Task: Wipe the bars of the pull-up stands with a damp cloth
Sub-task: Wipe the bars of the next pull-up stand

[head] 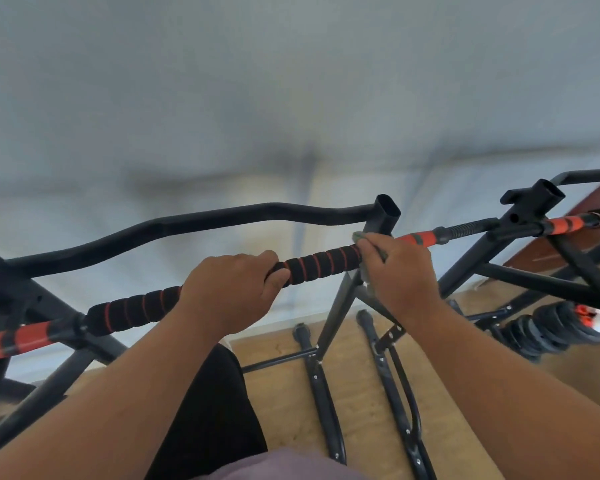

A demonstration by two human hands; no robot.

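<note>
The left hand [231, 289] grips the foam-covered bar [321, 263] of the near pull-up stand [342, 306], its fingers [274, 271] curled tightly round the black foam with red rings. Just to its right, the right hand [400, 271] holds a greenish cloth [361, 236] against the same bar; its fingers are curled over the cloth and pressed together, near the upright post. The curved black top bar [194, 223] runs behind both hands. A second stand [534, 220] is further right, with orange grips. Below, the stand's feet rest on the wooden floor [357, 403], near the wall [291, 81]. Dark weight plates [541, 332] lie on the floor at the right edge.
</note>
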